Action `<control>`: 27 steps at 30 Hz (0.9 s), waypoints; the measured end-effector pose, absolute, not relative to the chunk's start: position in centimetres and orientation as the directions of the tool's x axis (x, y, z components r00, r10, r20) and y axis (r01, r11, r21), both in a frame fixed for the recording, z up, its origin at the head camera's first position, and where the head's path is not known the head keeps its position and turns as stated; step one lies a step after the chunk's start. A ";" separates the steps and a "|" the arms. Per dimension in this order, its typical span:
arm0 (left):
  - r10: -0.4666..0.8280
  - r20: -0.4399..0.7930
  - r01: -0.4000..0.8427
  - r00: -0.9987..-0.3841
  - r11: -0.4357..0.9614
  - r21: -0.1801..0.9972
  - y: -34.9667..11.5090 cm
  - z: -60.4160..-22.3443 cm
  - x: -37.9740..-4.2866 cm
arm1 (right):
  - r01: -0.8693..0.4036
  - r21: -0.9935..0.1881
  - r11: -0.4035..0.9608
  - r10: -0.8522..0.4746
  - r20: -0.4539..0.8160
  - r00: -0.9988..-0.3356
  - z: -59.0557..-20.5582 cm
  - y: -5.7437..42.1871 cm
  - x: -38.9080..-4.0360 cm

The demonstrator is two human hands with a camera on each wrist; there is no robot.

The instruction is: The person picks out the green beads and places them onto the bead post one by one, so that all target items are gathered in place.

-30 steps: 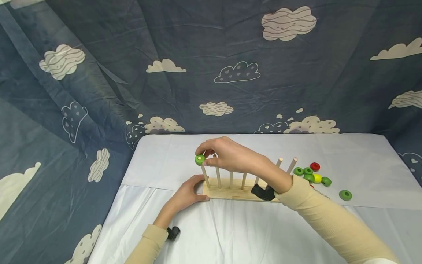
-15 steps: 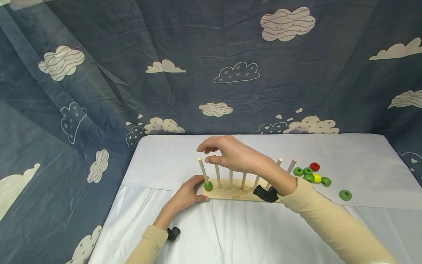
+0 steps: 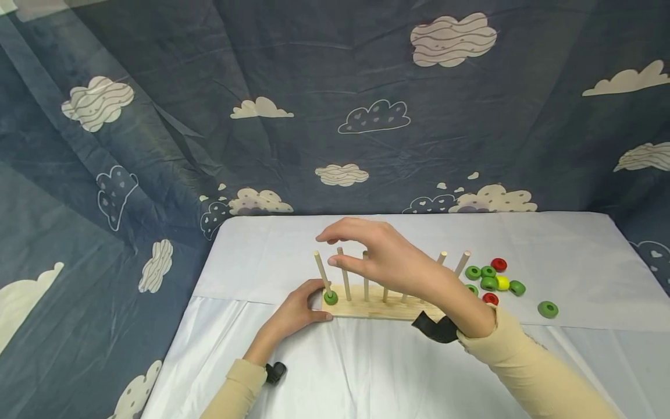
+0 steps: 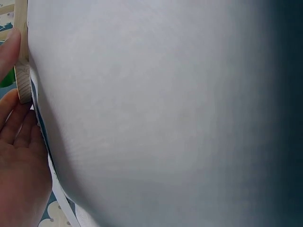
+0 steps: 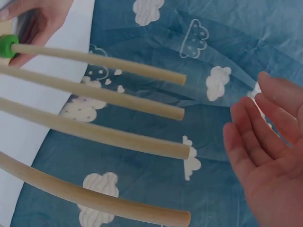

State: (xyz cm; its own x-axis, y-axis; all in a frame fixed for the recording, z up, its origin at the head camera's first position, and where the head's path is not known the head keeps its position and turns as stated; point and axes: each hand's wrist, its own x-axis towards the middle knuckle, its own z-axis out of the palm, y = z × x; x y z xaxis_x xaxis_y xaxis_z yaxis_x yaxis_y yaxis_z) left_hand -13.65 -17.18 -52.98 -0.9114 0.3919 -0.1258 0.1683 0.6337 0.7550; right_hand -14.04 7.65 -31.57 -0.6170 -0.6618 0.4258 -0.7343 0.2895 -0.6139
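Note:
A wooden peg board [image 3: 366,308] with several upright pegs [image 3: 344,276] lies on the white cloth. One green bead [image 3: 331,297] sits at the foot of the leftmost peg. My left hand [image 3: 298,308] holds the board's left end, thumb at the front edge and fingers behind; the left wrist view shows the board end [image 4: 22,80] between thumb and fingers. Above the pegs hovers my right hand [image 3: 384,253], its fingers spread and nothing in them. In the right wrist view this hand [image 5: 274,146] is apart from the peg tips. The right forearm hides part of the board's right end.
Right of the board lie several loose beads: green ones [image 3: 517,288], a yellow one [image 3: 502,283] and red ones [image 3: 499,265]. One green bead [image 3: 548,309] lies farther right, by itself. A dark cloud-patterned curtain [image 3: 314,139] hangs behind the table.
My right hand let go of the green bead at the leftmost peg's tip, and the bead dropped to the base. The hand then drew back to the right. My left hand stayed still.

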 end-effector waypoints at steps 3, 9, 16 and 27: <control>0.389 -0.127 0.168 -0.912 0.638 0.752 -17.2 -53.0 -13.6 | -0.738 -0.623 0.260 -0.652 0.451 -0.610 -31.6 8.1 -13.1; 0.375 -0.143 0.147 -0.916 0.644 0.750 -17.1 -52.9 -13.5 | -0.714 -0.655 0.246 -0.629 0.453 -0.632 -32.6 9.2 -11.6; 0.365 -0.154 0.129 -0.918 0.643 0.755 -17.1 -52.9 -13.5 | -0.643 -0.717 0.267 -0.610 0.391 -0.689 -35.1 10.3 -10.1; 0.376 -0.136 0.147 -0.916 0.633 0.760 -17.1 -53.3 -13.6 | -0.413 -0.843 0.346 -0.529 0.189 -0.827 -39.9 12.1 -7.5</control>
State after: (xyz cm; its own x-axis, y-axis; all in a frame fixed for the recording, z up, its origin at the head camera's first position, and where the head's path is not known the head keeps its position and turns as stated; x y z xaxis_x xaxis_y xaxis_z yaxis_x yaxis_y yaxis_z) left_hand -13.55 -17.10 -53.30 -0.9164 0.3764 -0.1360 0.1469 0.6325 0.7605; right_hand -7.51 12.14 -39.88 -0.8274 -0.5290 0.1885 -0.4130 0.3457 -0.8426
